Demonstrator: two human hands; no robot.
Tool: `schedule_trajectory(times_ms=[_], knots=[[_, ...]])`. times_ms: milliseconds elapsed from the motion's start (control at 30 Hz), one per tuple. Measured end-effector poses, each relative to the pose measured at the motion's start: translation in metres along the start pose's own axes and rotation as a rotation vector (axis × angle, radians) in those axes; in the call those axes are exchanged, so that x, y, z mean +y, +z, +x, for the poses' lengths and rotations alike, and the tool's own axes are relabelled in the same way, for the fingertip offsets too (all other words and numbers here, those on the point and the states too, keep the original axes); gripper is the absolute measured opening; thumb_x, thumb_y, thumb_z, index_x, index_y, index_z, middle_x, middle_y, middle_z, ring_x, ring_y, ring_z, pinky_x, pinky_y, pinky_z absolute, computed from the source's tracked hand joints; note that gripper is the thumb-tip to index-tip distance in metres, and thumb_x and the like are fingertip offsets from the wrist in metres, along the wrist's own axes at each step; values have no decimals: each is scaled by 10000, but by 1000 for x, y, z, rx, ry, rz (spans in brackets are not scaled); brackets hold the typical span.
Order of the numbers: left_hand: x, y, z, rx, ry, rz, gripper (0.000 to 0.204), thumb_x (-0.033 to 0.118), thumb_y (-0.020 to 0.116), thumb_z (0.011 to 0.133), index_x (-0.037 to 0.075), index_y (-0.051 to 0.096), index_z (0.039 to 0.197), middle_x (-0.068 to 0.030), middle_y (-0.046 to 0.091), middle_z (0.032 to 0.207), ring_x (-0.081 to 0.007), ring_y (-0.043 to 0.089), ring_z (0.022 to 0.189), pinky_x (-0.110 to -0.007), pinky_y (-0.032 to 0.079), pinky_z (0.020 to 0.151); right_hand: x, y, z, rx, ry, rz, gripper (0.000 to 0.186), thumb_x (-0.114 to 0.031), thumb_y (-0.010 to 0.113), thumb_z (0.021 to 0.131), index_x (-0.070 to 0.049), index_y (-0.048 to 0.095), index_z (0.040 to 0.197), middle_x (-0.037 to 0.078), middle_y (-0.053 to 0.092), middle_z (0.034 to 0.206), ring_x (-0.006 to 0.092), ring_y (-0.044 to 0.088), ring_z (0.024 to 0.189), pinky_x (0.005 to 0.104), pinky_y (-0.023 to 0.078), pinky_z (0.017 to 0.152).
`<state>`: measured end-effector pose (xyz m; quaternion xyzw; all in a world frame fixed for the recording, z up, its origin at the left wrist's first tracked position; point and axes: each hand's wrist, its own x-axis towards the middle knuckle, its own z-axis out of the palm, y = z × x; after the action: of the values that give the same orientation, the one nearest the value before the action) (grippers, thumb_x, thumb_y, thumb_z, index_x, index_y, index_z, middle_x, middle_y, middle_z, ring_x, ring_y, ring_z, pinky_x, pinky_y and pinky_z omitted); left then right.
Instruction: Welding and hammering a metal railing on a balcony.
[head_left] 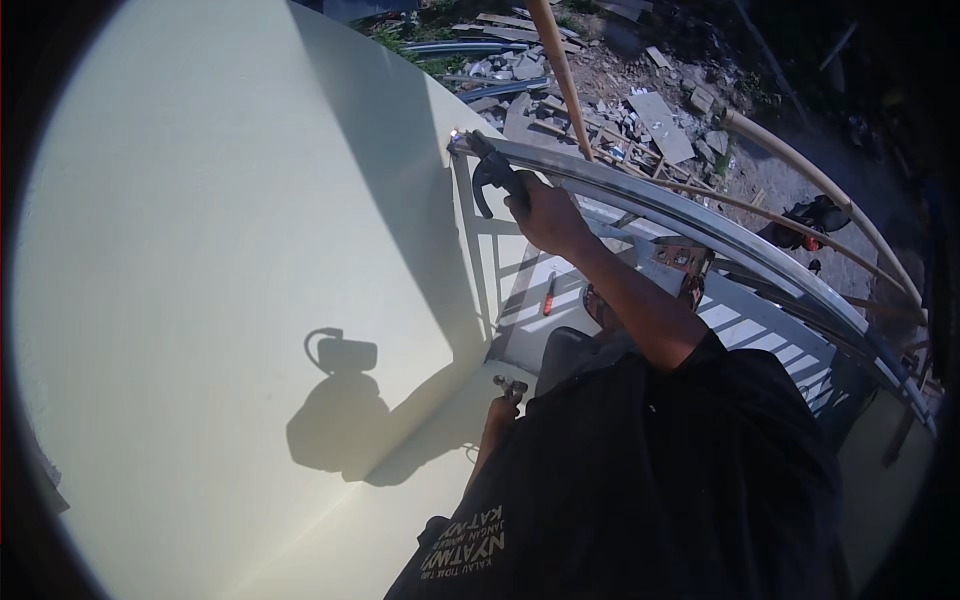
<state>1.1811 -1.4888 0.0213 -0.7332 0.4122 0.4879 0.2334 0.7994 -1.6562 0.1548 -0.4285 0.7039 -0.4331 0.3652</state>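
My right hand point(552, 215) is closed round the handle of a black welding electrode holder point(494, 172) with a curved lever. Its jaws reach the end of the grey metal top rail point(620, 182), where the rail meets a pale yellow wall point(200, 220). A small bright glow point(455, 134) shows at that corner. Lower down, beside my dark shirt, my left hand point(502, 411) grips a hammer point(511, 385) with its metal head upward; the handle is mostly hidden. White railing bars point(487, 270) stand below the rail.
A red-handled screwdriver point(549, 294) lies on the striped-shadow ledge floor point(525, 310) near my feet point(692, 287). Bamboo poles point(562, 75) rise outside the rail. Far below, rubble and broken boards point(660, 125) cover the ground. A motorcycle-like dark shape point(805, 222) stands at the right.
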Motion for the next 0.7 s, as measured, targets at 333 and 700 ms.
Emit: schedule_trajectory(times_ms=[333, 700], knots=[[-6, 5, 8, 34, 20, -82, 466, 414, 674, 858, -52, 652, 853, -71, 582, 623, -157, 504, 529, -378, 379, 509, 5, 0, -10, 102, -26, 2, 325, -200, 602, 900, -40, 535, 1175, 226, 651, 763, 417, 643, 706, 501, 488, 622], [0, 7, 3, 34, 11, -89, 441, 409, 670, 860, -27, 639, 806, -62, 560, 607, -161, 493, 535, -383, 380, 519, 9, 6, -2, 64, -67, -52, 341, -210, 591, 907, -47, 523, 1198, 209, 646, 710, 407, 645, 674, 507, 496, 620]])
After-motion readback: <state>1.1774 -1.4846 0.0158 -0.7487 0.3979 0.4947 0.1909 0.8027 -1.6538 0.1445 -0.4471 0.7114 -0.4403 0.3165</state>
